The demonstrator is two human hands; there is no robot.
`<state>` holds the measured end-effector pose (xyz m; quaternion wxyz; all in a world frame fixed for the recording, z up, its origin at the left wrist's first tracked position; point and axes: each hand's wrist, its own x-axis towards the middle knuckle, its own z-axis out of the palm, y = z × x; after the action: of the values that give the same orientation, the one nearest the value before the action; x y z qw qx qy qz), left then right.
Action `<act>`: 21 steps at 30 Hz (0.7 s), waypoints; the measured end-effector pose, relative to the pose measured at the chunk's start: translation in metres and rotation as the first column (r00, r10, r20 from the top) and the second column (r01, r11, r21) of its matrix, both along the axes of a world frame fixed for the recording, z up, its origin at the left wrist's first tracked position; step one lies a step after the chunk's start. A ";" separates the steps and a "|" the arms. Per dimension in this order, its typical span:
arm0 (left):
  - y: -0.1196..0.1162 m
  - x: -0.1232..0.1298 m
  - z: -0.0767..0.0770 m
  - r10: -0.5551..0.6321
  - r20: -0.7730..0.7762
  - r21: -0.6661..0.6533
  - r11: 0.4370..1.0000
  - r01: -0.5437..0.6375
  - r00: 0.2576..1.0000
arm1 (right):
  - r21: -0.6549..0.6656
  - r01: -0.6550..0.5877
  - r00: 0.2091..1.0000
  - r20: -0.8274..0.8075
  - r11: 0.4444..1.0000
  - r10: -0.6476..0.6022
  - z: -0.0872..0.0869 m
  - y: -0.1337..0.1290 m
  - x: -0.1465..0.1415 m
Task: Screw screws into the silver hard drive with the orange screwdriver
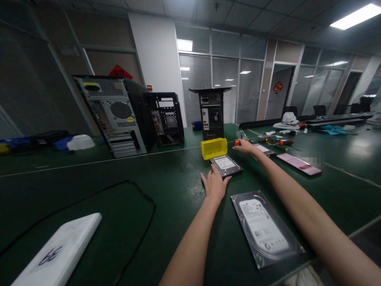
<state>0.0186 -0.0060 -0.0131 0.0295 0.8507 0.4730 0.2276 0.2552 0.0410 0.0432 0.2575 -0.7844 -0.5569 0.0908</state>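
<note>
My left hand (214, 184) rests with spread fingers at the near edge of a hard drive (225, 164), which lies label up on the green table. Behind that drive stands a yellow open bin (214, 149). Farther right, my right hand (244, 146) has its fingers closed round a small orange item (237, 143), whose full shape is hidden. Another drive (263, 149) lies partly behind my right wrist. Between my forearms, nearer me, is a hard drive in a clear bag (263, 228).
Computer cases (119, 115) stand at the back left, with another (212, 115) behind the bin. Screwdrivers (282, 142) and a pink phone (299, 164) lie right. A black cable (145, 194) and a white box (59, 250) are at the left.
</note>
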 end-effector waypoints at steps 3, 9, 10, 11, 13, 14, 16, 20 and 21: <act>-0.001 -0.001 0.001 0.002 -0.006 -0.011 1.000 -0.002 1.000 | -0.198 -0.112 0.992 -0.077 0.974 0.098 -0.011 0.000 0.000; -0.002 -0.001 0.001 0.002 -0.009 -0.019 1.000 -0.003 1.000 | -0.293 -0.307 0.952 -0.101 0.905 0.289 -0.001 -0.003 0.007; -0.002 -0.001 0.000 0.003 -0.005 -0.020 1.000 -0.003 1.000 | -0.303 -0.327 0.945 -0.091 0.895 0.314 0.002 -0.004 0.008; -0.002 -0.001 0.000 0.005 0.001 -0.020 1.000 -0.005 1.000 | -0.323 -0.336 0.940 -0.061 0.885 0.335 0.006 -0.005 0.010; -0.002 0.000 -0.001 0.004 0.015 -0.021 1.000 -0.004 1.000 | -0.340 -0.309 0.943 0.010 0.888 0.332 0.010 -0.009 0.013; -0.001 0.000 -0.001 0.002 0.021 -0.022 1.000 -0.001 1.000 | -0.335 -0.278 0.950 0.044 0.900 0.309 0.010 -0.011 0.015; -0.001 -0.001 -0.002 -0.001 0.031 -0.021 1.000 0.001 1.000 | -0.298 -0.194 0.972 0.068 0.935 0.224 0.004 -0.015 0.017; 0.000 -0.001 -0.002 0.002 0.038 -0.011 1.000 -0.002 0.999 | -0.319 -0.143 0.989 -0.069 0.937 0.128 -0.021 -0.022 0.020; 0.000 -0.002 -0.002 0.002 0.037 -0.009 1.000 -0.001 0.999 | -0.319 -0.146 0.983 -0.153 0.936 0.101 -0.029 -0.023 0.019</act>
<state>0.0169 -0.0056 -0.0153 0.0417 0.8458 0.4740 0.2412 0.2744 0.0181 0.0146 0.1538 -0.7718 -0.5636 0.2510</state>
